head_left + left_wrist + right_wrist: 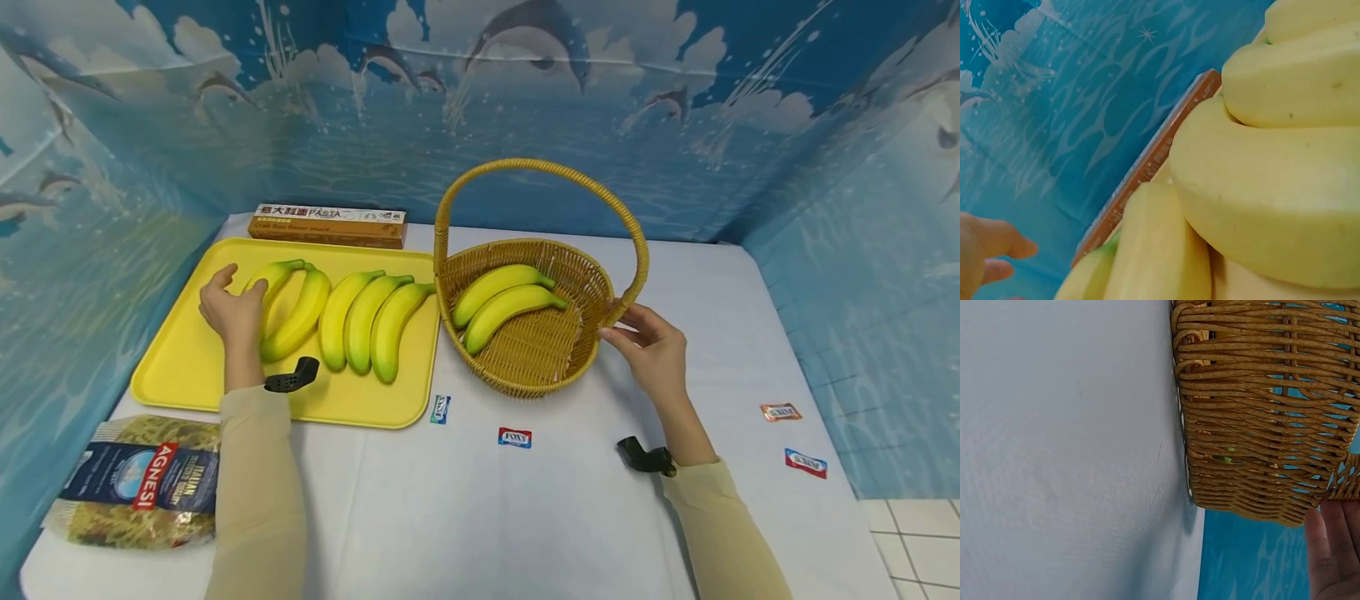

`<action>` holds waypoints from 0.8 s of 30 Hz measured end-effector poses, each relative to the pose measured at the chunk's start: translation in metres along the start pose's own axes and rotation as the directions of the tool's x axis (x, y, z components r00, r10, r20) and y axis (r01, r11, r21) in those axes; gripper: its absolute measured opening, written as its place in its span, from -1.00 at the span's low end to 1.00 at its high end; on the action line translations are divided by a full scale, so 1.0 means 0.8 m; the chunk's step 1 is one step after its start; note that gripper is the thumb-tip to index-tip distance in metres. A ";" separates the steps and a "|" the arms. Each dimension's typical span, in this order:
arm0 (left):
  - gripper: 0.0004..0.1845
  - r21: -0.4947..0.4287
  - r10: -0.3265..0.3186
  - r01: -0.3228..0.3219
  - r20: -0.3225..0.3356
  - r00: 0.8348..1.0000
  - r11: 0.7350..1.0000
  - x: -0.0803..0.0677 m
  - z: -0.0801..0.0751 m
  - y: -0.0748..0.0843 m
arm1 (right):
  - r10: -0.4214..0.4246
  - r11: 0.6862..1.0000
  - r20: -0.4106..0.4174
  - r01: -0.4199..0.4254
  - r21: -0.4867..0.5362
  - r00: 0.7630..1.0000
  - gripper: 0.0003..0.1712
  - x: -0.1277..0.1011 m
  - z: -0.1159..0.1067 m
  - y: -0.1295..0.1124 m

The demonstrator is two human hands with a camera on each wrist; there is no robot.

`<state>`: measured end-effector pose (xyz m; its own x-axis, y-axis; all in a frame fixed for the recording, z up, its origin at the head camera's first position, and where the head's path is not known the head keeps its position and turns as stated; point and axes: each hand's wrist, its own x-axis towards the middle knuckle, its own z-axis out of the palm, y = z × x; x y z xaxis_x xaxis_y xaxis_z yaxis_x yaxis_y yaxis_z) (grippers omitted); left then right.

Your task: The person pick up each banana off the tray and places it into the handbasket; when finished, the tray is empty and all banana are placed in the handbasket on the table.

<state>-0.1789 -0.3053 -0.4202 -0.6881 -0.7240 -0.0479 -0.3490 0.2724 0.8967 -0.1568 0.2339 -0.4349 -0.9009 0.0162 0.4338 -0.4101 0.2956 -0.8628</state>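
- Bananas lie on my yellow tray (180,367), long axes running away from me.
- My left hand (234,310) rests relaxed fingers on the leftmost banana (276,279); nothing is gripped.
- My right hand (651,343) touches the basket (525,379) rim with loosely open fingers, well apart from the tray; the left is nearer.

Five yellow bananas (352,321) lie on the tray; two more rest in the wicker basket (592,287).

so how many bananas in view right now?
7. Five bananas lie on the yellow tray, the leftmost banana under the left hand. Two lie in the wicker basket. None seem hidden.
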 end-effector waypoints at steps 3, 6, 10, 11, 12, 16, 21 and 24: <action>-0.37 0.048 -0.060 0.058 0.039 0.997 0.997 0.004 0.000 -0.010 | -0.007 1.000 0.004 0.007 0.005 1.000 -0.52 0.000 0.000 -0.003; -0.38 0.066 -0.096 0.093 0.040 0.995 0.994 0.008 0.002 -0.017 | -0.023 1.000 0.012 0.023 0.005 1.000 -0.54 0.000 0.001 -0.015; -0.39 0.076 -0.121 0.119 0.016 0.993 0.990 0.009 0.004 -0.021 | -0.054 0.999 0.022 0.053 0.008 0.998 -0.56 -0.001 0.001 -0.023; -0.39 0.077 -0.127 0.126 0.011 0.992 0.989 0.009 0.005 -0.022 | -0.058 0.998 0.021 0.058 0.004 0.998 -0.56 -0.001 0.000 -0.020; -0.40 0.075 -0.135 0.134 0.007 0.991 0.988 0.009 0.006 -0.022 | -0.059 0.998 0.020 0.059 0.009 0.998 -0.56 0.000 0.000 -0.015; -0.41 0.060 -0.161 0.161 -0.016 0.987 0.985 0.008 0.007 -0.025 | -0.052 0.998 0.016 0.051 0.020 0.999 -0.55 0.001 -0.001 0.002; -0.43 0.056 -0.153 0.157 -0.065 0.986 0.986 0.006 0.008 -0.019 | -0.043 0.998 0.014 0.043 0.037 0.999 -0.55 0.001 0.001 0.000; -0.45 0.046 -0.136 0.140 -0.081 0.987 0.989 0.002 0.007 -0.009 | -0.036 0.999 0.007 0.035 0.034 0.999 -0.55 0.001 0.001 -0.001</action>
<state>-0.1814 -0.3048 -0.4296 -0.5805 -0.8033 -0.1331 -0.4706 0.1975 0.8599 -0.1572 0.2332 -0.4341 -0.8867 -0.0011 0.4624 -0.4464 0.2632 -0.8553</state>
